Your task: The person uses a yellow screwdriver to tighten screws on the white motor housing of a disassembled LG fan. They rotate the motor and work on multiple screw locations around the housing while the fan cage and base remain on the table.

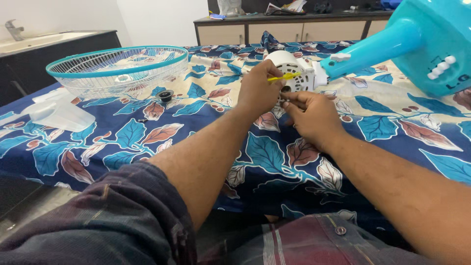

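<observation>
You are gripping yellow screwdriver point(284, 77) in left hand point(258, 91), tip angling into white motor housing point(293, 71) just beyond knuckles. Right hand point(311, 115) is pinching housing's lower edge, bracing it. Teal fan stand point(392, 41) is lying flat right of grip, keeping motor face reachable; fan guard point(117, 68) sitting well left.

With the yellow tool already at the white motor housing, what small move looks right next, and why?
Probably steady the white motor housing with the right hand and press the yellow tool straight in: the left hand holds it at the housing's face, and the right fingers sit just below.
</observation>
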